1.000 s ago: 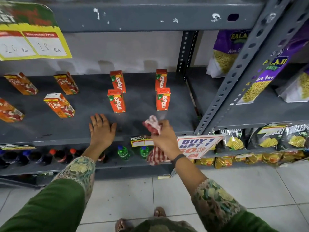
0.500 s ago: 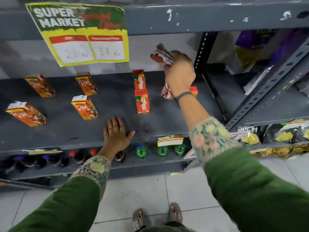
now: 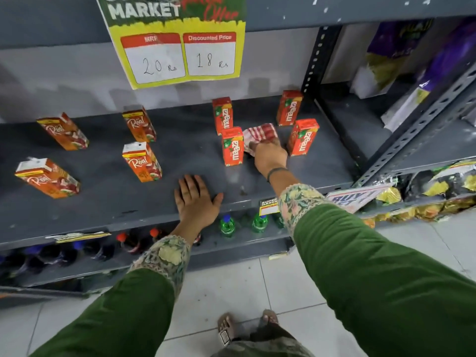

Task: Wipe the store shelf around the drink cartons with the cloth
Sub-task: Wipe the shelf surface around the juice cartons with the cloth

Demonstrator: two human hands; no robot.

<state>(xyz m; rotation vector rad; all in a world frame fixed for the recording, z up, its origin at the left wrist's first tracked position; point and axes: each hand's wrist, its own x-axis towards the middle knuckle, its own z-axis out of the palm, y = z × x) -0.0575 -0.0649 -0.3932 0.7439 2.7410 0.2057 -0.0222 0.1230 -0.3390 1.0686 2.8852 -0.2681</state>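
A grey metal shelf [image 3: 108,197] carries several small drink cartons. Orange Maaza cartons stand at the right, one [image 3: 232,146] just left of my right hand and one [image 3: 303,137] just right of it. Real cartons [image 3: 142,161] stand further left. My right hand [image 3: 269,157] holds a red-and-white checked cloth [image 3: 258,136] pressed flat on the shelf between the Maaza cartons. My left hand [image 3: 196,200] lies flat, fingers spread, on the shelf's front edge, holding nothing.
A yellow price sign [image 3: 177,42] hangs from the shelf above. A perforated upright post [image 3: 313,57] bounds the shelf on the right, with snack bags [image 3: 394,52] beyond it. Bottles [image 3: 227,225] stand on the lower shelf. Tiled floor and my sandalled feet are below.
My right hand came down from up near the sign with the cloth and now presses it on the shelf between the Maaza cartons. The left hand stayed flat on the edge.
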